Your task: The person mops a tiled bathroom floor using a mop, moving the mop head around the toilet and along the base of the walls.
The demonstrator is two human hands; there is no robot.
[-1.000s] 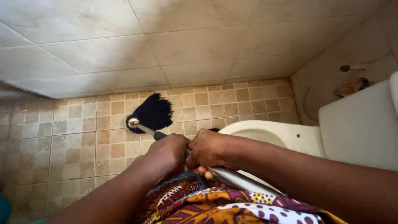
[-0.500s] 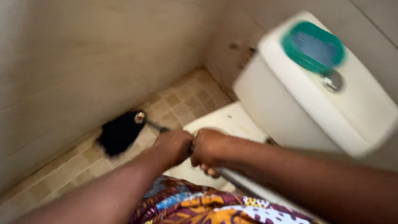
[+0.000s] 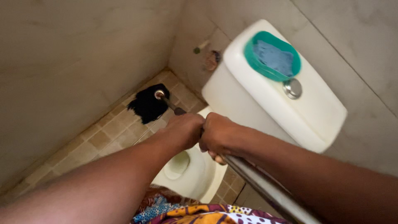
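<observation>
A long mop with a shiny silver metal pole [image 3: 265, 186] and a fluffy black head [image 3: 147, 105] is seen. The pole is slanted from the lower right of the frame up to the middle left. The black head is pressed flat on the small tan floor tiles, close to the wall. A short dark part is seen on the pole just behind the head. The pole's middle is hidden.

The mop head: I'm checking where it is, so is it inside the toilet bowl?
No, the black mop head lies on the tiled floor by the wall, left of the toilet bowl.
</observation>
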